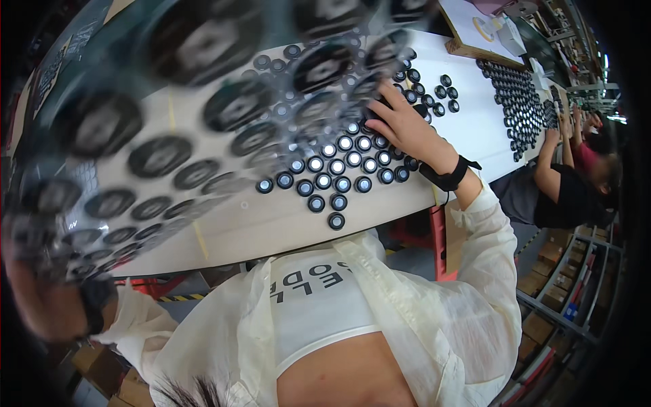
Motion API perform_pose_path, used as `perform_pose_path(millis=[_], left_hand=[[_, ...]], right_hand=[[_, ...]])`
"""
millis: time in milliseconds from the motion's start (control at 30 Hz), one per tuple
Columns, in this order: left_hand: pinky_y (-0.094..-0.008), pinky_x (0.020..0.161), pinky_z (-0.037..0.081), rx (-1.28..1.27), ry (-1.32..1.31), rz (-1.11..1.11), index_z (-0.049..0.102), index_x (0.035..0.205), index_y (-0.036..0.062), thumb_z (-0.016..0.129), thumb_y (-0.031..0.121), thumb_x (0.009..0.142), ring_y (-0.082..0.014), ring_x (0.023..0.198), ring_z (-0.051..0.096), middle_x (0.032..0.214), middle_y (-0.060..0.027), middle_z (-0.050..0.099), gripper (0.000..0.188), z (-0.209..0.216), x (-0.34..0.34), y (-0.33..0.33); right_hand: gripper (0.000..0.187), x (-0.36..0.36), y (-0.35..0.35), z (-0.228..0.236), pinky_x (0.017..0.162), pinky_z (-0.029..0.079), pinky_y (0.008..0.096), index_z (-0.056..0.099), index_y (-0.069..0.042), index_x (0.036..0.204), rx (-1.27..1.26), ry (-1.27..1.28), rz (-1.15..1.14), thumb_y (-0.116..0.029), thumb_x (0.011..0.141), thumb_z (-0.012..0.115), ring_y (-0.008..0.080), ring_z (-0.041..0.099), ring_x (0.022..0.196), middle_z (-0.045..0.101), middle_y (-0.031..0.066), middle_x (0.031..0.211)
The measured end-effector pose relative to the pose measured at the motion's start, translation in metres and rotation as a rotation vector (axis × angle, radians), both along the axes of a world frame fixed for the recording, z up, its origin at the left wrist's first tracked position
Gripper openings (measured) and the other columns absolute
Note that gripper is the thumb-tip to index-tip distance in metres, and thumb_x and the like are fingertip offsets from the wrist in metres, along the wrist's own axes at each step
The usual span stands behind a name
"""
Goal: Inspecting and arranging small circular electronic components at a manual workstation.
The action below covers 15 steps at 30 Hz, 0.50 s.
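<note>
A large clear plastic tray [169, 129] with rows of round dark wells or parts hangs tilted over the left part of the table, smeared by motion. My left hand [44, 298], blurred at the far left, is closed on its lower left edge; the tray partly covers the fingers. My right hand [410, 132], with a black wristband, reaches over the table at the tray's right edge. Its fingers are spread, their tips touching or nearly touching the tray. Below and beside this hand stand many small round black parts [337, 167] with shiny pale tops, some visible through the tray.
The white table [271, 237] curves across the view. More black parts [519, 102] are massed farther right, beside a co-worker in black [559, 186]. A wooden-edged board [475, 41] holds a white box and a tape roll at the back. Shelves with cartons [542, 271] stand lower right.
</note>
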<state>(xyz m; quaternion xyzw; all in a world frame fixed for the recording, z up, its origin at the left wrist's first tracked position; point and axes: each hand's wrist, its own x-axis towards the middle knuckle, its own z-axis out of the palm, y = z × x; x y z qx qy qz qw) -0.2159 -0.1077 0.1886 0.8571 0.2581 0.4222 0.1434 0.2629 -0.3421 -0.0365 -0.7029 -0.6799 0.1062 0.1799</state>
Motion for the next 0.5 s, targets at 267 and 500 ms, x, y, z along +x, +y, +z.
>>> perform_pose_path(millis=[267, 500], left_hand=[[-0.0193, 0.067, 0.039, -0.975, 0.218, -0.264, 0.069, 0.095, 0.0032, 0.069, 0.022, 0.090, -0.0039, 0.073, 0.051, 0.077, 0.0055, 0.058, 0.020, -0.152, 0.176, 0.055], [-0.0316, 0.082, 0.044, -0.279, 0.523, -0.134, 0.066, 0.105, 0.0038, 0.072, 0.027, 0.087, -0.0173, 0.094, 0.058, 0.096, -0.0047, 0.063, 0.030, -0.224, 0.208, 0.066]], right_hand=[[0.032, -0.005, 0.011, 0.002, 0.100, 0.039, 0.0433, 0.063, -0.009, 0.115, 0.205, -0.004, -0.076, -0.009, 0.083, 0.066, 0.0360, 0.048, 0.117, 0.051, 0.0152, 0.125], [0.050, -0.010, -0.003, 0.007, 0.100, 0.038, 0.0459, 0.057, -0.018, 0.130, 0.112, -0.224, -0.182, -0.036, 0.085, 0.068, 0.0354, 0.045, 0.119, 0.049, 0.0145, 0.128]])
